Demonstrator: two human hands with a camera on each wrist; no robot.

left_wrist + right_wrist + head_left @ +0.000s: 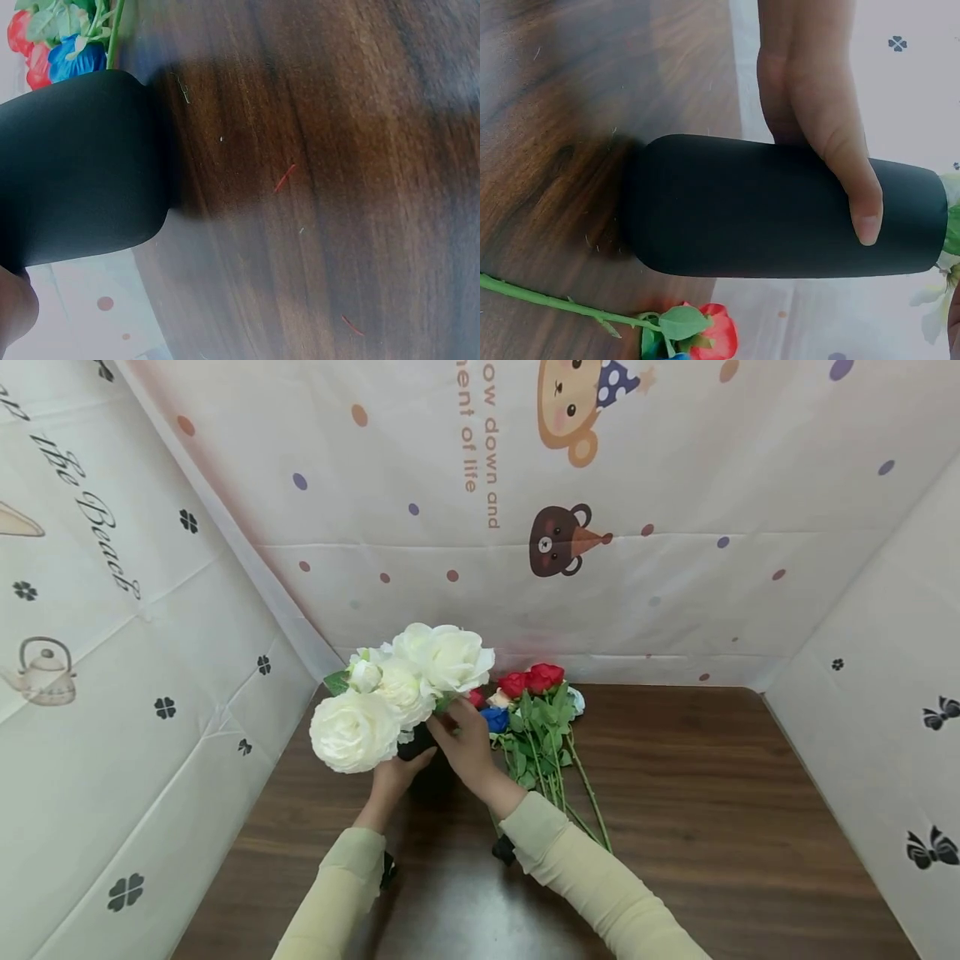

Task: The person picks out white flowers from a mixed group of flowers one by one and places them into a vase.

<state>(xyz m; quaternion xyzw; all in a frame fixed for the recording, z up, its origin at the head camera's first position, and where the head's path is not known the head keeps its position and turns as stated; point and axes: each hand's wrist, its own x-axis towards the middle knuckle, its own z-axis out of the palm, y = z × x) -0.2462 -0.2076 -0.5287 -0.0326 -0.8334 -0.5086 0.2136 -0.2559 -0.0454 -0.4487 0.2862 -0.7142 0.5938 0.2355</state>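
Note:
A black vase (765,210) stands upright on the wooden table, its body best seen in the two wrist views. Large white flowers (397,689) with a few green leaves fill its mouth and lean out to the left. My left hand (393,781) grips the vase's upper part, thumb across its side in the right wrist view. At the vase mouth, my right hand (471,750) has thumb and fingers bent together under the blossoms, pinching at the white flowers' stems; the fingertips are partly hidden.
Right of the vase lies a bunch of red roses (544,677), a blue rose (495,719) and paler blooms, their green stems (588,785) pointing toward me. Printed white cloth walls (660,610) border the brown table (697,827) at the back and sides.

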